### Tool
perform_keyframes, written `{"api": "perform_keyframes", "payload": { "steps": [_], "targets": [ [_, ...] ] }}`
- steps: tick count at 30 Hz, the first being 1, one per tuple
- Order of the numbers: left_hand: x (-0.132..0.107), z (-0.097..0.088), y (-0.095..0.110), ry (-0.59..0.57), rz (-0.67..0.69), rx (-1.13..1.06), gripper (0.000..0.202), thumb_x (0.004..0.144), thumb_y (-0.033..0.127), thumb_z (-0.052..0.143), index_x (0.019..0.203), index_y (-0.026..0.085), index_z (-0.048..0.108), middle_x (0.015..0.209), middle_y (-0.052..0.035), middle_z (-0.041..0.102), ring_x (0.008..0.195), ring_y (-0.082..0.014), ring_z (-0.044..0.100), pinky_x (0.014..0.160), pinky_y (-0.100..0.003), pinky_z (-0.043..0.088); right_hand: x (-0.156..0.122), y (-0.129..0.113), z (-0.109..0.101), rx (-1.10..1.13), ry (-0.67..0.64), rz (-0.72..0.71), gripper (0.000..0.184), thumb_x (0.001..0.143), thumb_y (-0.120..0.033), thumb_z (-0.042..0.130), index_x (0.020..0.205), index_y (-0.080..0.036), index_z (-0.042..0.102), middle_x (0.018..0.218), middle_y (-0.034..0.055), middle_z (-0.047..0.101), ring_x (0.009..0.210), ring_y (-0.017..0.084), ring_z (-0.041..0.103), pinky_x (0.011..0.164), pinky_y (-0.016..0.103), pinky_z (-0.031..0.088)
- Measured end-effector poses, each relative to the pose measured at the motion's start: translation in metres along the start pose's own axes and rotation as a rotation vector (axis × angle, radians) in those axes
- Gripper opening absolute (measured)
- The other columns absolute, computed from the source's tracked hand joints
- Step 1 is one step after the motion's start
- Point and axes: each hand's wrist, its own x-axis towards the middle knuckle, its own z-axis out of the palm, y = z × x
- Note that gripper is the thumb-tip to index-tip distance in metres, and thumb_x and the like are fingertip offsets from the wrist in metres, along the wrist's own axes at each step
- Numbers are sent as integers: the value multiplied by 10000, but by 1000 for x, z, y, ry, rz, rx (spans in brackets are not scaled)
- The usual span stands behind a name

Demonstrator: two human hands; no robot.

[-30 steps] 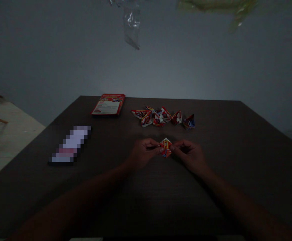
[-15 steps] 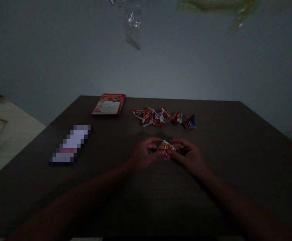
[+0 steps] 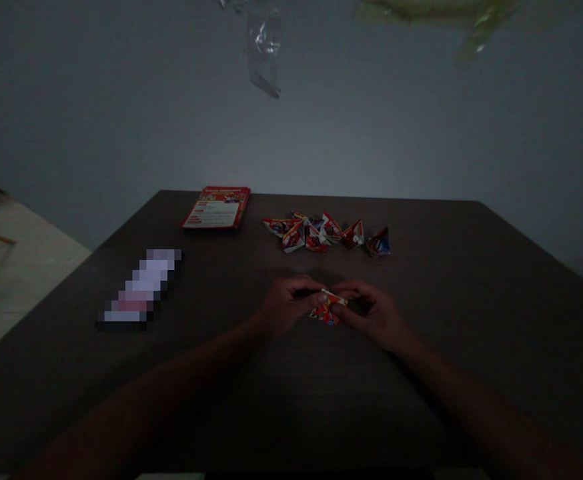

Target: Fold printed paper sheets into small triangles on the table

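A small piece of folded paper (image 3: 329, 316), printed red, white and blue, is held between both hands above the middle of the dark table (image 3: 291, 387). My left hand (image 3: 289, 305) pinches it from the left, thumb on the near face. My right hand (image 3: 374, 310) grips it from the right, thumb and fingers closed on it. The fingertips hide part of its edges. Just beyond the hands lies a group of similar folded paper pieces (image 3: 316, 235), with pointed corners; one of these paper shapes (image 3: 378, 243) sits at the group's right end.
A stack of red and white printed leaflets (image 3: 214, 210) lies at the table's back left. Nearer on the left is a phone-like slab (image 3: 139, 290) with its face pixelated. A pale wall (image 3: 396, 133) rises behind the table, with a clear plastic piece (image 3: 265, 57) on it.
The folded paper has turned and dropped slightly in the fingers, showing more of its lower part. My left thumb has moved up onto its face. Both hands still hold it.
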Motion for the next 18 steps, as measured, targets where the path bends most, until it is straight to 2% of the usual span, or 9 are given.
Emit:
{"api": "perform_keyframes", "payload": {
  "steps": [3, 10, 18],
  "targets": [
    [-1, 0, 0, 10, -7, -3, 243, 767, 330, 650, 890, 128, 701, 829, -60, 688, 748, -148, 616, 652, -225, 461, 0, -3, 1, 18, -45, 33, 270, 738, -295, 691, 975, -198, 607, 871, 30, 696, 776, 156, 646, 677, 264, 505],
    [-1, 1, 1, 73, -39, 60, 238, 745, 332, 668, 837, 117, 708, 752, -43, 696, 676, -132, 610, 601, -207, 448, 1, -6, 2, -19, -99, 72, 191, 750, -328, 674, 869, -181, 646, 768, 17, 694, 687, 143, 624, 617, 241, 476],
    [-2, 1, 2, 85, -53, 69, 244, 735, 348, 666, 805, 117, 704, 692, -35, 680, 607, -115, 583, 545, -200, 424, -1, 1, 2, 25, -122, 101, 229, 782, -369, 639, 913, -181, 636, 775, 22, 688, 665, 137, 612, 587, 235, 468]
  ]
}}
